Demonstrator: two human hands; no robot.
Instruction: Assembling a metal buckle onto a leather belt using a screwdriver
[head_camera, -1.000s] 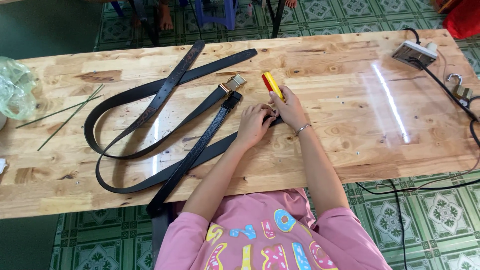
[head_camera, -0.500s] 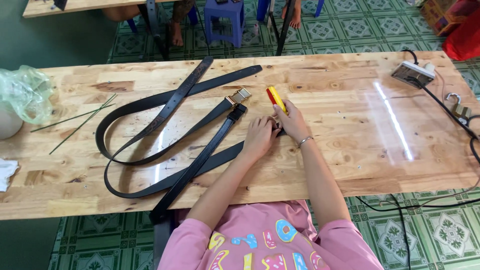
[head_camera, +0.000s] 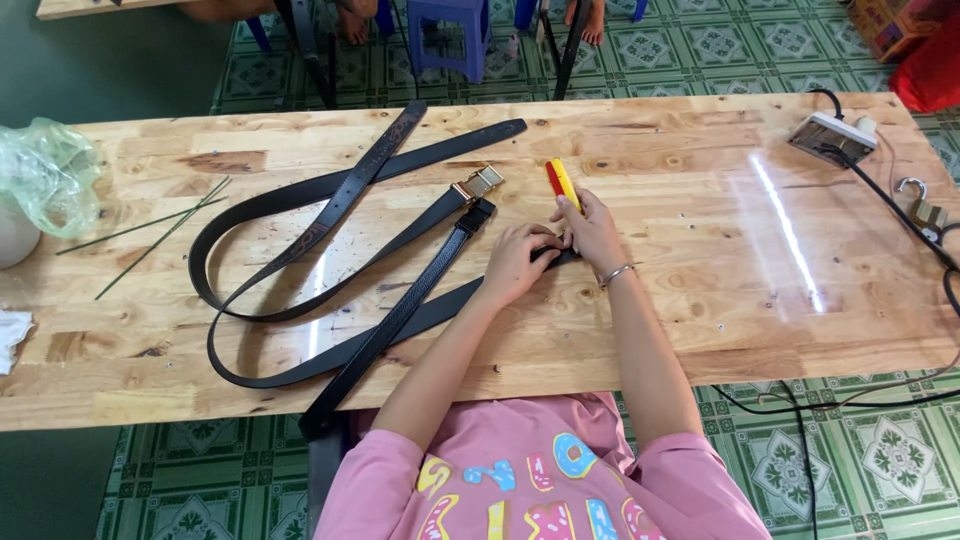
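Observation:
Several black leather belts (head_camera: 330, 230) lie looped and crossed on a wooden table (head_camera: 700, 300). One belt has a gold buckle (head_camera: 478, 184). My left hand (head_camera: 518, 262) presses down on the end of a black belt (head_camera: 420, 320) near the table's middle. My right hand (head_camera: 592, 228) grips a red and yellow tool (head_camera: 560, 182), its tip against that same belt end beside my left fingers. A bracelet circles my right wrist.
A crumpled green plastic bag (head_camera: 45, 175) sits at the far left, with thin green sticks (head_camera: 150, 230) beside it. A white power strip (head_camera: 828, 135) with a black cable lies at the back right, a padlock (head_camera: 920, 208) near it. Stools stand behind the table.
The view has shifted slightly, so the table sits lower in the frame. Both hands stay on the belt end, with the tool held in the same place.

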